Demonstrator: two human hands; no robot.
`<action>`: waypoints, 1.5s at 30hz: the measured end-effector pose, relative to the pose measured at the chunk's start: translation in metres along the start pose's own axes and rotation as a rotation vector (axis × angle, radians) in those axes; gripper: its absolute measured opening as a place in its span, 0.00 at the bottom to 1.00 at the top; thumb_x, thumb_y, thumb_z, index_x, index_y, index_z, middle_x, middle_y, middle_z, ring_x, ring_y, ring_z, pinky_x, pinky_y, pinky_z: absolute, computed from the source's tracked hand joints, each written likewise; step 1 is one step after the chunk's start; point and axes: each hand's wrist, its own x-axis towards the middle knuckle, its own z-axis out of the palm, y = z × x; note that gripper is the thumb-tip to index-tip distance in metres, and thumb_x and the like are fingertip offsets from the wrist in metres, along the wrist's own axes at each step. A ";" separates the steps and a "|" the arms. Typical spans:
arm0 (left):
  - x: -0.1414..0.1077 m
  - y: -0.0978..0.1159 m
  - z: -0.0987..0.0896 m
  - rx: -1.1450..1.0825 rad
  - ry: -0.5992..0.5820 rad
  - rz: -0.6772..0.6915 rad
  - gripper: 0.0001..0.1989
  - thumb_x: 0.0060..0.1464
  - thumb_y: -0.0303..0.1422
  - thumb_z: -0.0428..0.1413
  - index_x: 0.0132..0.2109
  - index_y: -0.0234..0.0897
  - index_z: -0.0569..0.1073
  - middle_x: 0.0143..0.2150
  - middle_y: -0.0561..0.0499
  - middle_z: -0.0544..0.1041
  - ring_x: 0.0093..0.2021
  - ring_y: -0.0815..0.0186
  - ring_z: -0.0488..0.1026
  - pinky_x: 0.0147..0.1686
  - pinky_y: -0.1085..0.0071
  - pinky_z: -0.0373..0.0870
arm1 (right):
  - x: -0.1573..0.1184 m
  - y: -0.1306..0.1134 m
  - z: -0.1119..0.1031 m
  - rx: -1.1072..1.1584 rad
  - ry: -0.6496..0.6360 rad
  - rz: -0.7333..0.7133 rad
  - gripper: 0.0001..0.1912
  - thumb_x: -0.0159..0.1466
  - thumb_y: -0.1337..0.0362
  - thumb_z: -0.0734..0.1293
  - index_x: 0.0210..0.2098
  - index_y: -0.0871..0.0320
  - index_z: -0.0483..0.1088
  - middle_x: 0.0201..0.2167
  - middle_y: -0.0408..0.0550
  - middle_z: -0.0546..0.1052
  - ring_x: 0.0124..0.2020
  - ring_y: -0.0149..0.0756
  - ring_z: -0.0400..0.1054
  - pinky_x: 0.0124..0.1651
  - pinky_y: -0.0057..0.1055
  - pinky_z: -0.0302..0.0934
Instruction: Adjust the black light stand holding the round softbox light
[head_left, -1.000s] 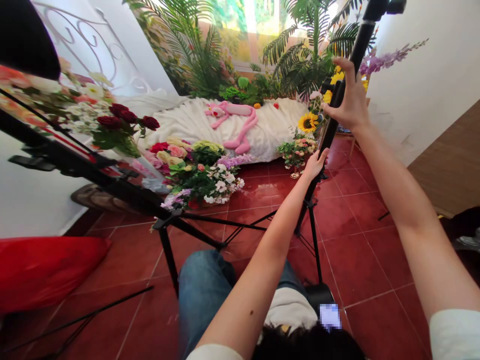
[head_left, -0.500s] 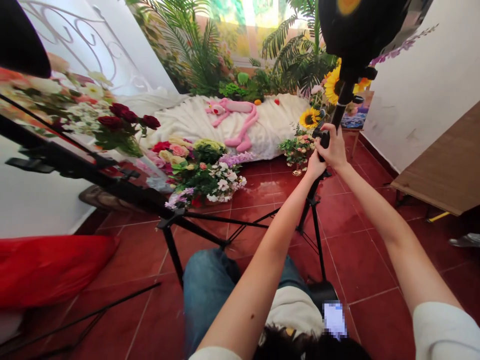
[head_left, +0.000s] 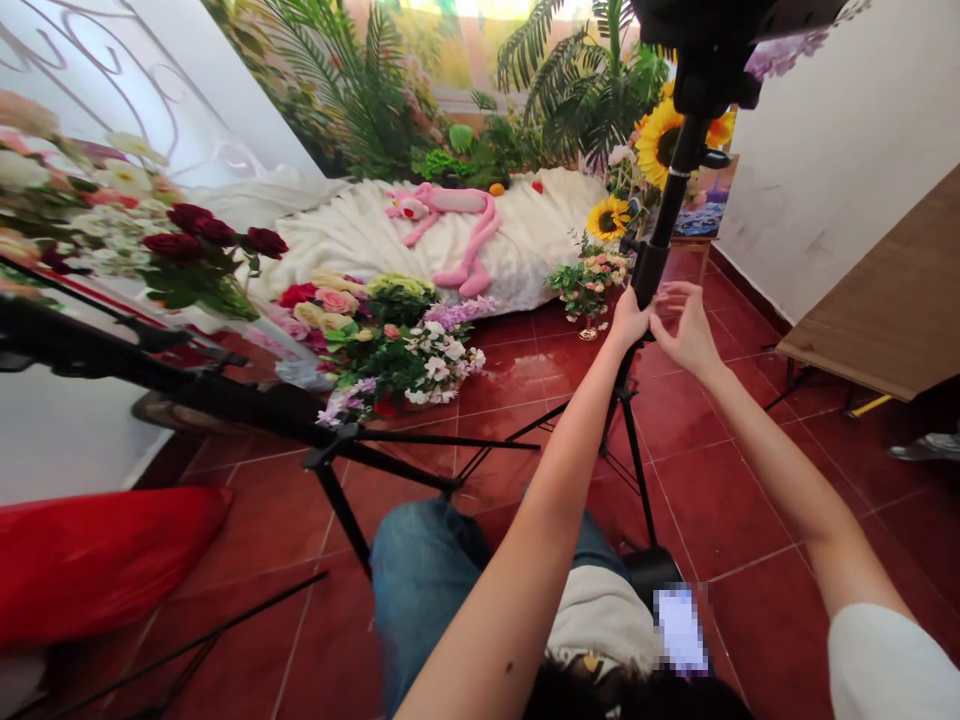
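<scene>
A black light stand (head_left: 657, 262) rises at the right of the view, leaning in the picture, with a dark lamp head (head_left: 720, 55) cut off by the top edge. My left hand (head_left: 630, 320) is closed around its pole, below a clamp knob. Just right of the pole is my right hand (head_left: 688, 332), its fingers curved and spread with a gap between thumb and fingers. Nothing shows in that hand. Whether its fingertips brush the pole is unclear. The stand's legs (head_left: 634, 450) spread out on the floor below.
Another black stand (head_left: 225, 400) slants across the left. Flower arrangements (head_left: 405, 340) and a vase of sunflowers (head_left: 660, 150) stand before a white draped cloth (head_left: 330, 235) bearing a pink plush toy (head_left: 465, 235). A red bag (head_left: 112, 550) lies at left, a brown board (head_left: 885, 300) at right.
My right hand has let go of the upper clamp area and moved down beside the pole. My left hand stays on the pole. The view has shifted slightly, and the lamp head sits higher.
</scene>
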 end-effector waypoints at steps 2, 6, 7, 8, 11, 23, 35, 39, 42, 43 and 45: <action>-0.005 0.011 -0.002 0.026 0.000 -0.013 0.10 0.49 0.32 0.64 0.37 0.35 0.72 0.33 0.50 0.76 0.38 0.65 0.74 0.45 0.66 0.71 | -0.016 -0.001 -0.013 -0.110 -0.077 0.025 0.22 0.64 0.51 0.62 0.52 0.57 0.62 0.46 0.54 0.70 0.45 0.43 0.68 0.44 0.39 0.67; -0.011 0.030 -0.004 0.036 -0.015 -0.053 0.10 0.48 0.33 0.65 0.33 0.35 0.72 0.31 0.52 0.74 0.34 0.68 0.72 0.42 0.68 0.69 | -0.027 -0.007 -0.024 -0.416 -0.232 0.031 0.22 0.63 0.45 0.62 0.43 0.58 0.67 0.40 0.55 0.73 0.42 0.46 0.67 0.35 0.34 0.60; -0.012 0.033 -0.004 0.033 -0.017 -0.064 0.10 0.47 0.33 0.65 0.33 0.35 0.71 0.30 0.52 0.74 0.34 0.69 0.71 0.42 0.69 0.69 | -0.026 -0.008 -0.023 -0.471 -0.258 0.029 0.22 0.64 0.45 0.61 0.42 0.58 0.68 0.40 0.56 0.73 0.42 0.46 0.67 0.34 0.33 0.58; -0.013 0.035 -0.005 0.032 -0.017 -0.075 0.10 0.47 0.33 0.65 0.32 0.35 0.71 0.30 0.53 0.74 0.33 0.69 0.71 0.41 0.70 0.68 | -0.024 -0.008 -0.021 -0.514 -0.280 0.027 0.22 0.65 0.45 0.60 0.42 0.59 0.68 0.40 0.57 0.73 0.42 0.46 0.67 0.33 0.33 0.56; -0.014 0.039 -0.005 0.024 -0.024 -0.110 0.11 0.46 0.33 0.66 0.32 0.35 0.71 0.28 0.54 0.72 0.31 0.72 0.69 0.39 0.72 0.67 | -0.016 -0.009 -0.013 -0.582 -0.330 0.017 0.20 0.67 0.49 0.59 0.40 0.60 0.70 0.38 0.57 0.74 0.39 0.44 0.67 0.34 0.33 0.53; -0.018 0.047 -0.010 0.058 -0.068 -0.123 0.16 0.42 0.39 0.68 0.31 0.35 0.71 0.27 0.55 0.72 0.30 0.72 0.68 0.37 0.73 0.67 | -0.023 0.010 0.019 0.078 -0.169 0.368 0.21 0.63 0.49 0.59 0.21 0.57 0.63 0.21 0.47 0.71 0.23 0.33 0.61 0.29 0.30 0.49; -0.019 0.048 -0.012 0.060 -0.072 -0.128 0.12 0.45 0.34 0.67 0.33 0.35 0.72 0.31 0.53 0.74 0.34 0.68 0.71 0.43 0.68 0.69 | -0.035 -0.026 0.071 1.248 0.171 0.687 0.22 0.62 0.43 0.56 0.24 0.53 0.58 0.15 0.34 0.52 0.14 0.26 0.35 0.18 0.28 0.43; -0.019 0.047 -0.012 0.053 -0.073 -0.115 0.13 0.44 0.34 0.67 0.32 0.35 0.72 0.31 0.52 0.74 0.34 0.68 0.71 0.42 0.68 0.68 | -0.042 -0.013 0.052 0.953 -0.049 0.800 0.28 0.60 0.35 0.55 0.26 0.53 0.59 0.16 0.38 0.61 0.14 0.27 0.48 0.18 0.27 0.47; -0.018 0.045 -0.011 0.054 -0.076 -0.106 0.14 0.44 0.36 0.68 0.31 0.36 0.71 0.29 0.53 0.73 0.32 0.69 0.70 0.40 0.70 0.69 | -0.048 -0.009 0.031 0.448 0.007 0.742 0.29 0.55 0.33 0.61 0.29 0.54 0.64 0.21 0.42 0.70 0.20 0.30 0.61 0.24 0.27 0.55; -0.018 0.045 -0.011 0.054 -0.076 -0.105 0.15 0.44 0.37 0.68 0.32 0.36 0.70 0.28 0.54 0.73 0.31 0.70 0.70 0.39 0.70 0.69 | -0.048 -0.010 0.023 0.270 0.023 0.681 0.28 0.54 0.34 0.64 0.30 0.55 0.65 0.23 0.44 0.72 0.23 0.32 0.64 0.27 0.28 0.57; -0.018 0.043 -0.011 0.053 -0.076 -0.098 0.16 0.43 0.38 0.68 0.32 0.35 0.70 0.28 0.54 0.73 0.31 0.71 0.69 0.38 0.71 0.69 | -0.043 -0.016 0.009 -0.041 -0.011 0.557 0.26 0.55 0.38 0.66 0.29 0.56 0.68 0.27 0.47 0.75 0.29 0.36 0.68 0.31 0.29 0.58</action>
